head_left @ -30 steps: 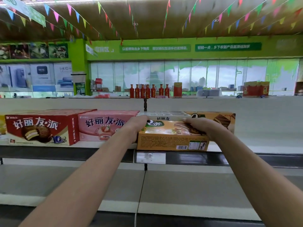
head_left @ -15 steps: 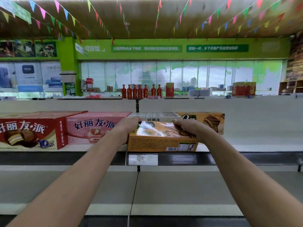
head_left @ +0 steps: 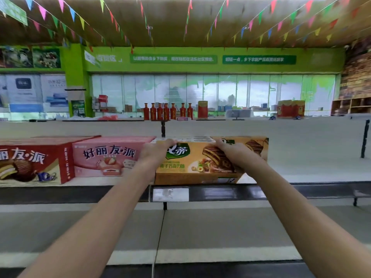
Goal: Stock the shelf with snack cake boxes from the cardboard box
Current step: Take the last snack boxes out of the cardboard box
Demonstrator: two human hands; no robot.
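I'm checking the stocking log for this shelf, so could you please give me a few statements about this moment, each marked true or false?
1. Both hands hold the orange box. True: the left hand and the right hand grip its top edge.
2. The pink box stands right of the orange box. False: it stands to its left.
3. A red box stands left of the pink box. True.
4. The orange box lies flat on the lower shelf. False: it stands upright at the front edge of the upper shelf.

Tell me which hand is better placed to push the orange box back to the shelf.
The right hand: it holds the orange box nearer its middle, and the shelf is bare beside it. The left hand is squeezed against the pink box.
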